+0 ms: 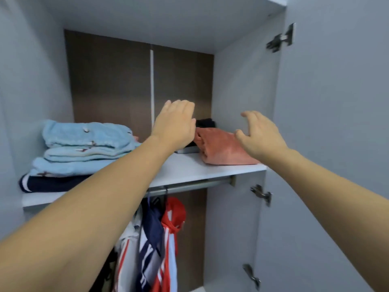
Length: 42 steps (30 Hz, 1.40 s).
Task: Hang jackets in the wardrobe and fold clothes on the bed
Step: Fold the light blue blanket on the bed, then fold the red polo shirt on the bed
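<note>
Wardrobe shelf (185, 167): folded pink garment (223, 149) between both open grips.

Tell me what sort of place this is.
Most likely a bedroom wardrobe, seen with its door open. A shelf holds folded blue clothes and a folded pink cloth; below it, a rail carries hanging striped tops. Both hands reach over the shelf.

You see pale blue folded towels (84, 144), a salmon-pink cloth (223, 148), and red-white-navy striped jackets (155, 245) against brown panelling (109, 81)
</note>
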Each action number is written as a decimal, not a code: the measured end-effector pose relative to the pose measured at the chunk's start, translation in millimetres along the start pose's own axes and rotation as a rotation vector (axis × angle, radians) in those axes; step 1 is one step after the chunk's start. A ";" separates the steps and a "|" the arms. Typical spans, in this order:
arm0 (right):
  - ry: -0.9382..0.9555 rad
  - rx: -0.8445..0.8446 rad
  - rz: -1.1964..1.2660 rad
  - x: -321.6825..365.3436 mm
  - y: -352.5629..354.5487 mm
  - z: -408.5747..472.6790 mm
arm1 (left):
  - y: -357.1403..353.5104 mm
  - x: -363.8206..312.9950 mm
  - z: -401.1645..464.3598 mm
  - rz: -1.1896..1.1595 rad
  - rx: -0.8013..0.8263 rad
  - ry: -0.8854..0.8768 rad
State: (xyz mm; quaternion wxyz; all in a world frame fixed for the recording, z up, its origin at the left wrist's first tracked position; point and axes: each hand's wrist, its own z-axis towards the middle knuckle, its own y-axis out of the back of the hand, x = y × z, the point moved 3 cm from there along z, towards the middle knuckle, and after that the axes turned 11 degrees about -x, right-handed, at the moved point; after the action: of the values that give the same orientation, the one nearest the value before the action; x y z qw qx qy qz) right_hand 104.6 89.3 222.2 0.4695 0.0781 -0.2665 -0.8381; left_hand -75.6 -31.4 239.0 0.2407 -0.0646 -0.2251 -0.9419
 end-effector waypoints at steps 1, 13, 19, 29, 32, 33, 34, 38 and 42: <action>-0.009 -0.002 -0.043 -8.6 19.6 -7.8 | 7.3 -20.6 4.0 -0.010 -0.002 -0.046; -0.115 -0.146 -0.423 -99.6 240.8 -84.5 | 107.4 -222.5 55.5 -0.271 -0.182 -0.152; -0.139 -0.090 -0.453 -130.7 282.5 -118.6 | 131.6 -288.4 53.6 -0.384 -0.182 -0.100; -0.173 -0.037 -0.436 -173.9 302.8 -151.0 | 138.8 -337.7 42.9 -0.392 -0.154 -0.165; -0.236 -0.025 -0.485 -207.6 324.6 -174.4 | 136.8 -378.9 47.1 -0.454 -0.147 -0.202; -0.263 -0.025 -0.506 -220.0 334.5 -184.5 | 137.2 -399.8 48.1 -0.485 -0.145 -0.220; -0.291 -0.030 -0.528 -232.2 346.1 -195.1 | 138.7 -423.1 49.2 -0.514 -0.143 -0.243; -0.415 -0.034 -0.630 -286.1 408.7 -249.4 | 157.4 -538.0 50.3 -0.667 -0.148 -0.337; -0.531 -0.023 -0.755 -339.8 488.0 -319.8 | 196.4 -658.6 38.9 -0.816 -0.179 -0.437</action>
State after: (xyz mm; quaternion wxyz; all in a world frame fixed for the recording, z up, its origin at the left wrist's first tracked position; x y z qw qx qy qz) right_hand 776.1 48.0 164.8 0.0476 -0.0530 -0.3213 -0.9443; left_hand 596.5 112.0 199.2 -0.2085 -0.1880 -0.1955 -0.9397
